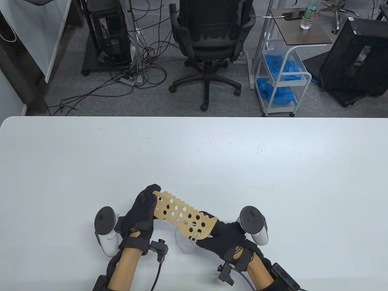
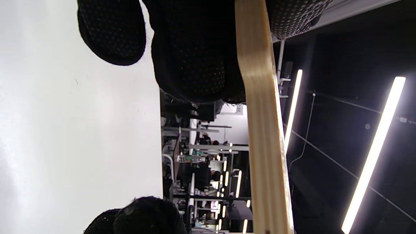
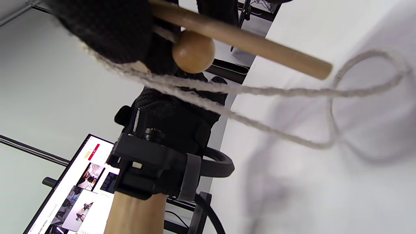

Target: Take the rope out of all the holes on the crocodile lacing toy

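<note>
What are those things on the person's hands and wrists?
Both the left hand and right hand wear black knit gloves with tiny grip dots. A grey-and-white tracker shaped like a game controller sits by each hand. Black brackets with cables are clamped at the wrists; the forearms are bare.

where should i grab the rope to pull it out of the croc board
Take the rope by the wooden needle near the right hand, coming from under the board. The stick is rigid and the slack loop hangs below, so a pinch grip there should pull cleanly.
</note>
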A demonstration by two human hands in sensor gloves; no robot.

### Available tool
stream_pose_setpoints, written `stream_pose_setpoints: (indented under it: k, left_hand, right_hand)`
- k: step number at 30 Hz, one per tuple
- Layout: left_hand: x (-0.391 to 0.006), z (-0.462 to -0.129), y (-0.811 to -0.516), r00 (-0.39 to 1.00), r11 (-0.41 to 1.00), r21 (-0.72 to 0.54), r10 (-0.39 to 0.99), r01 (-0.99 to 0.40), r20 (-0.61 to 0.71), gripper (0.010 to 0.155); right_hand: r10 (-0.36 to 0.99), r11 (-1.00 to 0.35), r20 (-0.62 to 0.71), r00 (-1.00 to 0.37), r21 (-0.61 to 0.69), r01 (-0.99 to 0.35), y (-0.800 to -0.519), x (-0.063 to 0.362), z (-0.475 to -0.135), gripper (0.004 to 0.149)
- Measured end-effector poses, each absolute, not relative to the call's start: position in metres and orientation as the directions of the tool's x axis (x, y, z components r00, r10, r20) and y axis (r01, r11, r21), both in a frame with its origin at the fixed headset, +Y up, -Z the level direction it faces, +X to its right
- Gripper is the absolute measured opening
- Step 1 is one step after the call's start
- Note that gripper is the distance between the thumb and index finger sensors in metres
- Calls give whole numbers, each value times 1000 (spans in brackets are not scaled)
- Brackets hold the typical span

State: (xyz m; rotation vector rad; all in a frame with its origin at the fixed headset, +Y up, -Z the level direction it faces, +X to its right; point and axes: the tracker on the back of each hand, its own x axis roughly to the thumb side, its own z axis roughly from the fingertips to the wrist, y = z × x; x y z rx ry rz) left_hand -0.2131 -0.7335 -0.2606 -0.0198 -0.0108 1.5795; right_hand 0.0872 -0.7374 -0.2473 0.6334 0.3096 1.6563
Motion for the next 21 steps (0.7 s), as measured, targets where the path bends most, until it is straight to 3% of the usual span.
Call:
stream_pose_setpoints:
  k: [21]
  left_hand:
    - [-237, -265, -743, -21, -18, 50, 998, -999, -61, 56]
  right_hand:
    - [992, -62, 124, -16, 381, -922, -744, 117, -261, 37]
